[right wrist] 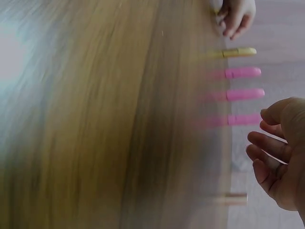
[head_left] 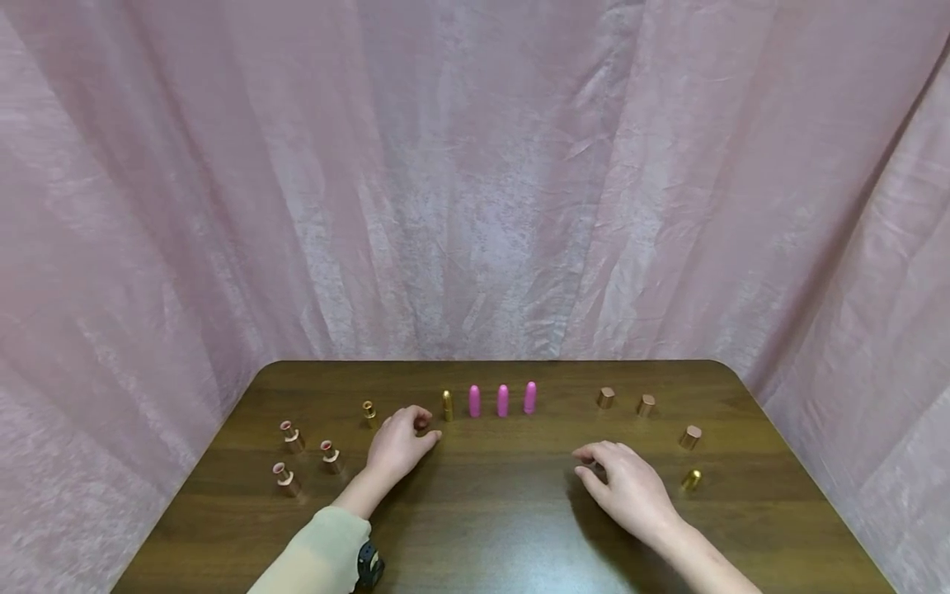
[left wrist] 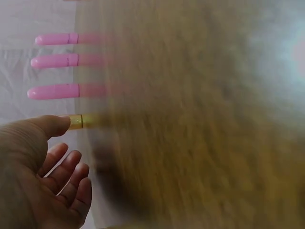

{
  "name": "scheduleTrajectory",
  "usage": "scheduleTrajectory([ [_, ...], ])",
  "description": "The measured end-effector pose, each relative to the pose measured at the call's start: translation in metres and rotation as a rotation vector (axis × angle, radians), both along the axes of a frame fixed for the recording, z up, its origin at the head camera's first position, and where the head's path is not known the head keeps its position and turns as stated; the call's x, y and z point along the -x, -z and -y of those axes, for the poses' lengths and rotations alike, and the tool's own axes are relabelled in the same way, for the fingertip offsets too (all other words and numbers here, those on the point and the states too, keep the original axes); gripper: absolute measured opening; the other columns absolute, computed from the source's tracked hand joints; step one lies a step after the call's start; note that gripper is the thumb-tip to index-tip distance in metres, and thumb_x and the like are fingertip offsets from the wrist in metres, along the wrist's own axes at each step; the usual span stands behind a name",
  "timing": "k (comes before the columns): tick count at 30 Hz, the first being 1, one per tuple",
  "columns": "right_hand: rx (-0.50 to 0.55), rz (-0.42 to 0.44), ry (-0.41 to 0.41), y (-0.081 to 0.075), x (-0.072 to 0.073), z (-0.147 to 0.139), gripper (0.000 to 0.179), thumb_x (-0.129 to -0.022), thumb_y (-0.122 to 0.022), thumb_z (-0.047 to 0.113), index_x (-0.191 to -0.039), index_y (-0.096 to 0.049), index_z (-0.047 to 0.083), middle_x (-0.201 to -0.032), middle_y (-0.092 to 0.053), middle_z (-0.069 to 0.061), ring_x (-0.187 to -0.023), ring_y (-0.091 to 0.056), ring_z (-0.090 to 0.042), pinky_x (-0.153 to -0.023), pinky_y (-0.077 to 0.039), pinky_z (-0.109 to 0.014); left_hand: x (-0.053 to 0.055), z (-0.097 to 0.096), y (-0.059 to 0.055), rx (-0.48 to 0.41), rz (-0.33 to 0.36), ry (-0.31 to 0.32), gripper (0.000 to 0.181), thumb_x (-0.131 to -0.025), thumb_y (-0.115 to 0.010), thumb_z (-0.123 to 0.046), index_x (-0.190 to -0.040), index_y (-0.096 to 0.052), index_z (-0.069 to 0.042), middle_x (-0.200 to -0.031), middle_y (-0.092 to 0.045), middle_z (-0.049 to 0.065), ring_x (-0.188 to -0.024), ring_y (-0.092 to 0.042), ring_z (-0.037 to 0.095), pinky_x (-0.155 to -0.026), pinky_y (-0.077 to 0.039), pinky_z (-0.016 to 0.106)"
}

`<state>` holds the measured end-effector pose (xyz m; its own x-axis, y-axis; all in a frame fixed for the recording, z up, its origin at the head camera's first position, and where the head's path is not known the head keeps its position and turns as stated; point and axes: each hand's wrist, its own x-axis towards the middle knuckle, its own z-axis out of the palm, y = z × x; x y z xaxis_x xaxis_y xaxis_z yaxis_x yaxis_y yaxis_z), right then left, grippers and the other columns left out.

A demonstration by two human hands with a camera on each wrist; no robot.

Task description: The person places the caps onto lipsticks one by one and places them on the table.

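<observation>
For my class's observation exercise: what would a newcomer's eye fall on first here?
Probably the three bright pink tubes, standing in a row near the far edge of the table. The pink curtain behind them may catch it next, then the gold tube left of the row in the head view.

No text, brand or number can be read. On two of the three pink tubes (left wrist: 50,61), which stand near the middle of the far edge of the table (head_left: 505,511), the left wrist view shows a small dark mark (left wrist: 68,60) partway along the side; it may be lettering, but it is too blurred to make out.
</observation>
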<state>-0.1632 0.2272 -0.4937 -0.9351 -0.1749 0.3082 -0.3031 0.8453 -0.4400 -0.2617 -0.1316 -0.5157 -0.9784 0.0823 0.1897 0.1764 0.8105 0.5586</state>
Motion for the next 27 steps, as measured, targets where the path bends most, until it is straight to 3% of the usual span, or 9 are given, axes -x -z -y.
scheduleTrajectory([
  [6, 0.002, -0.003, 0.063, -0.008, -0.008, -0.034, 0.018, -0.094, -0.075, 0.022, -0.112, -0.075, 0.018, -0.103, -0.071, 0.010, -0.092, -0.065, -0.014, -0.076, -0.052, -0.040, -0.014, -0.005, -0.006, 0.064, -0.052, 0.055, 0.030, -0.085, -0.082, -0.032, -0.107, -0.073, -0.013, -0.099, -0.068, 0.000, -0.094, -0.065, 0.023, -0.081, -0.052, 0.043],
  [11, 0.010, -0.024, 0.117, -0.013, -0.013, -0.063, 0.020, -0.095, -0.073, 0.022, -0.113, -0.075, 0.016, -0.101, -0.071, 0.009, -0.090, -0.066, -0.015, -0.073, -0.052, -0.042, -0.027, -0.017, -0.013, 0.116, -0.103, 0.137, 0.031, -0.087, -0.080, -0.032, -0.110, -0.073, -0.013, -0.102, -0.069, -0.001, -0.094, -0.063, 0.022, -0.082, -0.050, 0.042],
  [21, 0.033, -0.029, 0.227, -0.012, -0.024, -0.111, 0.022, -0.097, -0.070, 0.025, -0.115, -0.074, 0.013, -0.101, -0.072, 0.001, -0.086, -0.064, -0.018, -0.067, -0.049, -0.038, -0.056, -0.053, -0.025, 0.242, -0.202, 0.377, 0.033, -0.091, -0.076, -0.036, -0.117, -0.072, -0.017, -0.110, -0.070, -0.004, -0.098, -0.062, 0.017, -0.086, -0.050, 0.039],
  [27, 0.028, 0.046, 0.267, -0.008, -0.028, -0.134, 0.029, -0.099, -0.068, 0.028, -0.119, -0.072, 0.007, -0.099, -0.072, -0.003, -0.088, -0.066, -0.024, -0.068, -0.050, -0.043, -0.070, -0.074, -0.030, 0.346, -0.297, 0.552, 0.036, -0.092, -0.075, -0.040, -0.122, -0.070, -0.021, -0.114, -0.068, -0.008, -0.102, -0.064, 0.014, -0.086, -0.051, 0.035],
])
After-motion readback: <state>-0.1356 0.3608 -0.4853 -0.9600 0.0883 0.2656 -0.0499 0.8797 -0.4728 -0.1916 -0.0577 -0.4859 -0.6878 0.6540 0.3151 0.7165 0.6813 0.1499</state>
